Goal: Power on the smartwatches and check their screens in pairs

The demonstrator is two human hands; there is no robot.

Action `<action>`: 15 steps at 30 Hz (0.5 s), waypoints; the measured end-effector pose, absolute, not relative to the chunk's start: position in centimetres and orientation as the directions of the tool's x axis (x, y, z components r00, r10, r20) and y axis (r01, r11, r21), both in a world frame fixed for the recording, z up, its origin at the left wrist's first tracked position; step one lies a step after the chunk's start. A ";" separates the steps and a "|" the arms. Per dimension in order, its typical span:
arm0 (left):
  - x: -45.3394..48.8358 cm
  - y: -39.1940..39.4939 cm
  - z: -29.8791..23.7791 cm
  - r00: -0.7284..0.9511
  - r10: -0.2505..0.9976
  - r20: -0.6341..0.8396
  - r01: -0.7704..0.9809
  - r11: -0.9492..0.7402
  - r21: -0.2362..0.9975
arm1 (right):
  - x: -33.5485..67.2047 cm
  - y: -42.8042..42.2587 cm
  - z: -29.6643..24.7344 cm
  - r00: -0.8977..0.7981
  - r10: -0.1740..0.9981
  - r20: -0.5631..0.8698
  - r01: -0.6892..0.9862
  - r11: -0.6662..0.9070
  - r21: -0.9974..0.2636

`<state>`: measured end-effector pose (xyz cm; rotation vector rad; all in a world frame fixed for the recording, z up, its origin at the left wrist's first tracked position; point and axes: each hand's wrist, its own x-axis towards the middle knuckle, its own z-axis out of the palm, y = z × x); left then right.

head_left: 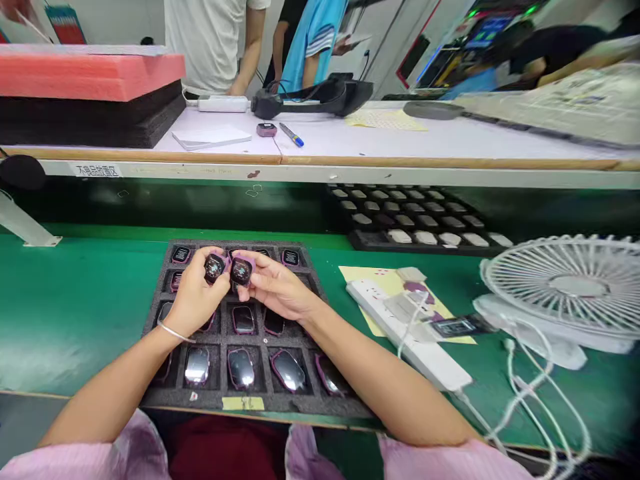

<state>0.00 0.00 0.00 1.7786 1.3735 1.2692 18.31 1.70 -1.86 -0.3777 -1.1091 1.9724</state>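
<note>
Fingers of the half-closed left hand (193, 298) are gripping one lit watch (214, 268); the partly open right hand (277, 287) is pinching a second lit watch (242, 272) just beside it. Both are hovering over the foam tray (287, 403), toward its eleven o'clock.

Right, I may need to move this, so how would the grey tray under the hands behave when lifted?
The tray looks like foam, so it would probably flex. Its watch bodies sit in open compartments and might spill if it tilts.
</note>
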 end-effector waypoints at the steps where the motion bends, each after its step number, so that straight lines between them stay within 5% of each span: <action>1: 0.0 -0.1 0.0 0.029 0.937 0.349 0.414 -0.329 0.849 | 18.3 1.7 -1.8 -0.618 0.776 0.128 -0.509 -0.271 -0.817; 15: 0.0 -0.4 0.0 0.019 0.948 0.317 0.368 -0.301 0.880 | 18.4 2.0 -1.9 -0.622 0.776 0.104 -0.476 -0.269 -0.838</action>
